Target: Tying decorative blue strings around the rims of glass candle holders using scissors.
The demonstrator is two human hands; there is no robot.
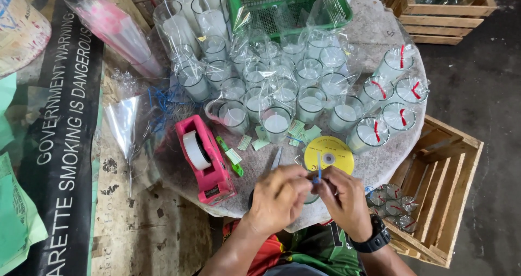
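Blue and thin, the twist tie (319, 170) stands upright between my two hands, just in front of the yellow disc (329, 153) on the round cloth-covered table (380, 162). My left hand (279, 196) and my right hand (347, 200) are drawn together, fingertips pinched on the tie and on something beneath it; a sliver of a glass rim (311, 198) shows under my fingers, but most of it is hidden, so I cannot say how the wrap sits.

Handling, by my judgement: the tie is light and limp with a wire core, holding a bend once twisted, and best pinched close to the gathered neck rather than at its free end. The glass below would be heavy for its size, rigid and breakable (the cellophane skin makes it slick), so support belongs under the base or around the body, not on the film alone.

Surroundings noted: wrapped glass candles (277, 125) stand crowded across the table, some closed with red ties (402, 117). A pink tape dispenser (205, 159) lies left of my hands, loose blue ties (163, 105) behind it, a green basket (287, 5) at the far edge, and a wooden crate (439, 200) to my right holding finished pieces.
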